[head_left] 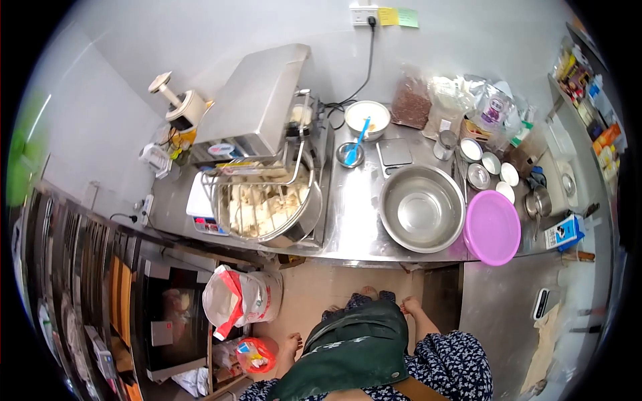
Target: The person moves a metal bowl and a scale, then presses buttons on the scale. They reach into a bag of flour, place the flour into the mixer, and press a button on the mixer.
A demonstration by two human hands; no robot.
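Observation:
My left hand [292,343] hangs low beside the green apron [354,351], its fingers loosely apart with nothing in them. On the other side, my right hand [411,306] also hangs free, with fingers slightly bent and apart. Both are below the front edge of the steel counter [358,246], touching nothing on it. Above and left of them stands a mixer [254,100], its wire-guarded bowl [314,207] filled with pale chunks of dough [267,210]. A large steel basin [421,210] and a purple basin [493,227] sit on the counter to the right.
An open flour sack [261,297] and a red bag [257,354] stand at lower left. A white bowl [368,117], a small bowl with a blue spatula [352,155] and a scale [394,154] line the counter. Several cups, ingredient bags and a milk carton [564,232] crowd the right.

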